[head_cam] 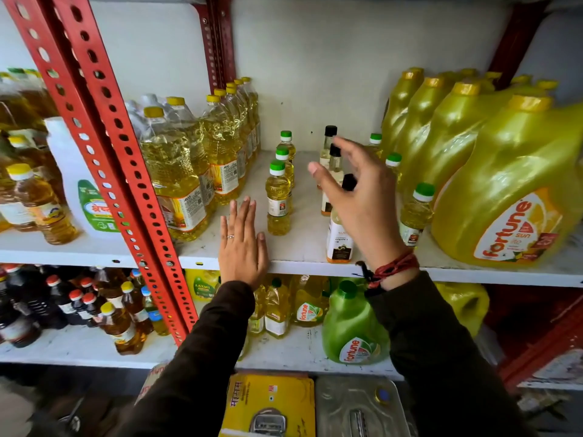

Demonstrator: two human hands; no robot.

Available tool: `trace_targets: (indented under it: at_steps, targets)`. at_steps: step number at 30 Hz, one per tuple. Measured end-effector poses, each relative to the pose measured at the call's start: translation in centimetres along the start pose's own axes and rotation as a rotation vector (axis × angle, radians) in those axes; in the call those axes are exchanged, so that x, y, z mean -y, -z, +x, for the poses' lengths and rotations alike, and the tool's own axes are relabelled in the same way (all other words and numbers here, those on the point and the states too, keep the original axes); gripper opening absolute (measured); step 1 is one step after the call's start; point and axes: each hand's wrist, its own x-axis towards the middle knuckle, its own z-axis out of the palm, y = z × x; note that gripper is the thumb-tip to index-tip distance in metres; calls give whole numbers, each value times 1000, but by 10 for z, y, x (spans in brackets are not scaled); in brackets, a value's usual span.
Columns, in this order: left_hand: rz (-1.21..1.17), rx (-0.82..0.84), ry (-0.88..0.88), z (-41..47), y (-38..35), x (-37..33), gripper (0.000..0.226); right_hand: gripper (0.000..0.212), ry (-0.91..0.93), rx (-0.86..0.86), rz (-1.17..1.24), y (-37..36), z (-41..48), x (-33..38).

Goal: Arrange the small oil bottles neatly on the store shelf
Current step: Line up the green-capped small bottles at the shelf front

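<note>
Small oil bottles stood in loose files on the middle white shelf [303, 257], in the gap between the tall clear oil bottles [176, 171] on the left and the big yellow Fortune jugs [511, 197] on the right. From the head view, three green-capped bottles [279, 198] ran in a line from the front toward the back wall, just beside one another, which looked like a file already set straight. Next to them, well apart across bare shelf, a file of black-capped coconut oil bottles [340, 238] ran the same way, though the right hand hid most of it. More green-capped bottles [416, 214] stood close against the jugs, less evenly spaced, one near the front and others further back.

The left hand [241, 244] lay flat on the shelf's front edge, palm down, fingers straight, just beside the nearest green-capped bottle but apparently not touching it; its grip was released and held nothing. It probably rested there to steady the person or to mark the line of that file. The right hand [353, 190] was raised over the black-capped file with fingers spread and curled, its grip open and empty, poised above a black cap as though about to take or nudge a bottle. Whether a fingertip touched a cap could not be told. The right-hand files seemed the part left to tidy.
</note>
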Motion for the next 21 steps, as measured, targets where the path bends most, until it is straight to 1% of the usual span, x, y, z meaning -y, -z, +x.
trace_targets:
  at_steps: [2, 5, 8, 11, 13, 21]
  targets:
    - [14, 25, -21, 8, 4, 8, 64, 57, -53, 111, -11, -22, 7, 6]
    - [59, 73, -83, 14, 5, 16, 66, 58, -212, 290, -17, -56, 19, 4]
    - [83, 85, -122, 15, 2, 21, 66, 53, -333, 355, 16, -83, 31, -4]
    - [75, 71, -118, 15, 0, 22, 65, 46, -389, 377, 22, -99, 39, -13]
    - [73, 67, -106, 14, -1, 23, 65, 38, -398, 369, 14, -104, 39, -19]
    - [83, 77, -83, 15, 0, 21, 66, 27, -413, 248, -1, -107, 36, -29]
